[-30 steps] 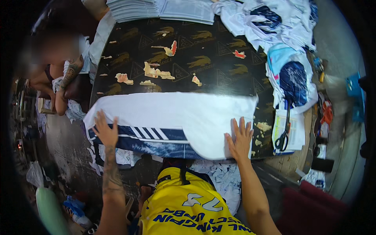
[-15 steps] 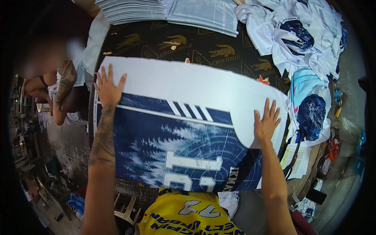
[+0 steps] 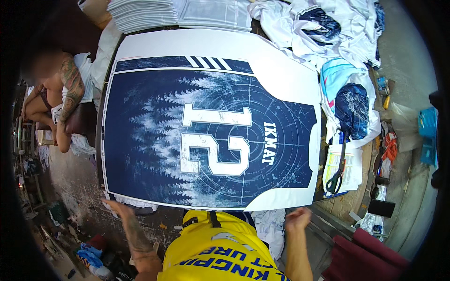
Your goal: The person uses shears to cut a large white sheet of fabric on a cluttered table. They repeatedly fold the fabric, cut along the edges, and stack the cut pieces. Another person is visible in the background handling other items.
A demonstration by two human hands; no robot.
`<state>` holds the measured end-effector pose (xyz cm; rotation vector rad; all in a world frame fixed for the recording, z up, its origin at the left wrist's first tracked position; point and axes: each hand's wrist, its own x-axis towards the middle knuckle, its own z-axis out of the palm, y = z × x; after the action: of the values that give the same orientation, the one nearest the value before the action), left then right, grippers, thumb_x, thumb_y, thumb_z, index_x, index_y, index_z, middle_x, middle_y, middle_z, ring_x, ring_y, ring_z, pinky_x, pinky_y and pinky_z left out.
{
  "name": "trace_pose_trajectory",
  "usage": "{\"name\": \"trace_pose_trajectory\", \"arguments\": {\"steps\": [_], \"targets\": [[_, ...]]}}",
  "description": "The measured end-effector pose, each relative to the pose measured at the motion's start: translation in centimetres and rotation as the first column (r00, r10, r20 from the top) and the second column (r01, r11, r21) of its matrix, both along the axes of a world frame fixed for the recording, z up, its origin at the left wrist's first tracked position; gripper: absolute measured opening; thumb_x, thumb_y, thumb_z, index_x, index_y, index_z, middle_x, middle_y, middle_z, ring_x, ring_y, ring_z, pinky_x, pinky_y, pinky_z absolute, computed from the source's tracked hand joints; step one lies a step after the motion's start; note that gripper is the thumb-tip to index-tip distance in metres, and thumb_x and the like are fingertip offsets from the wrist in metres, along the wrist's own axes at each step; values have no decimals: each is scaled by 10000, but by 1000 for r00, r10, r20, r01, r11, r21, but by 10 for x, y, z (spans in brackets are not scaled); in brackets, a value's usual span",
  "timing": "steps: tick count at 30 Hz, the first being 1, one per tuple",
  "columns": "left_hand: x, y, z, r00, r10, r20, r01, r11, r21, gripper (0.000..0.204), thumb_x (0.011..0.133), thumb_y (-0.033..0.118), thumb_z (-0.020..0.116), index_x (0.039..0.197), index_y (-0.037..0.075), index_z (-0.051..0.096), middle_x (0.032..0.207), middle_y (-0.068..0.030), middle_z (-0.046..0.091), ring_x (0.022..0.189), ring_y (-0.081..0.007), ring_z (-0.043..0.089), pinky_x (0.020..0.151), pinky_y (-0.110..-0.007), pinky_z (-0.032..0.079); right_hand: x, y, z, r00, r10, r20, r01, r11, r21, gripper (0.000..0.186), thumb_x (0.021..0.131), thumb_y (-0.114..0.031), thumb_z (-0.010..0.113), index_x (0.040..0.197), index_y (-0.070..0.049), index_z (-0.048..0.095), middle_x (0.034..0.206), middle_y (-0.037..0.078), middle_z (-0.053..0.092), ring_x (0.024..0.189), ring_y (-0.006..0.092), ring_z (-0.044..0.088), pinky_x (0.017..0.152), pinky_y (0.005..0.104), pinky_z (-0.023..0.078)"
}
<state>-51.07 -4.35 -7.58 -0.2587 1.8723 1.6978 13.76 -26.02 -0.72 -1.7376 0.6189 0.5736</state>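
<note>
A navy jersey panel (image 3: 136, 117), printed on a white sheet with pale trees, circles and large white numerals, lies flat on the dark table. Close to its near left corner, my left hand (image 3: 121, 208) has its fingers stretched out, holding nothing that I can see. My right hand (image 3: 298, 219) is curled closed just below the sheet's near right edge; whether it pinches anything is hidden. Both forearms come in from below, either side of my yellow shirt (image 3: 211, 248).
Stacked folded white sheets (image 3: 140, 14) stand at the far edge. Heaped white and navy cloth (image 3: 290, 28) lies far right. Black-handled scissors (image 3: 334, 181) rest on papers (image 3: 351, 164) to the right. Another person with a tattooed arm (image 3: 72, 86) sits at left.
Both hands have left the top of the sheet and come back to its near edge. The panel's whole print now shows. My right hand has gone from spread to curled.
</note>
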Motion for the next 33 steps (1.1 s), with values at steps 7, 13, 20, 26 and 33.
{"name": "trace_pose_trajectory", "arguments": {"steps": [7,13,20,26,33], "targets": [[98,-79,-152,633,-426,646,41,852,521,610,1068,558,597,1434,73,650,1413,-127,709,1309,-328,640,1199,-541,453,55,-76,-157,764,645,-5,-644,764,46,424,1001,-225,746,1391,-132,608,1127,52,717,947,167,646,825,407,513],[-45,-234,-32,792,-506,341,368,842,394,545,1102,292,658,1549,17,510,1561,-181,594,1455,-343,552,1243,-536,424,27,-196,-15,721,692,49,-691,722,-21,278,998,-151,787,1247,-37,737,1044,20,717,964,150,672,878,315,543],[-57,-120,150,481,-413,-773,388,891,-235,727,1005,135,776,1631,39,419,1627,-154,455,1456,-295,485,1236,-442,380,46,-81,168,558,490,670,-659,752,-2,394,957,-62,797,1316,-26,639,1268,83,668,1215,184,627,1079,370,509],[-70,156,165,151,-978,-147,981,166,-97,245,1081,219,659,1283,81,653,1187,-57,735,965,-129,736,801,-265,598,116,121,271,-5,889,458,-951,138,-277,241,990,-196,797,1116,-14,701,930,-14,673,914,99,626,873,277,495],[-31,326,74,87,-922,-377,746,311,-589,265,983,302,746,1028,47,802,710,8,622,568,-93,513,517,-296,410,144,265,182,206,835,510,-886,380,-265,254,1087,-349,702,1045,-100,729,865,-68,632,800,35,541,741,240,422]]}}
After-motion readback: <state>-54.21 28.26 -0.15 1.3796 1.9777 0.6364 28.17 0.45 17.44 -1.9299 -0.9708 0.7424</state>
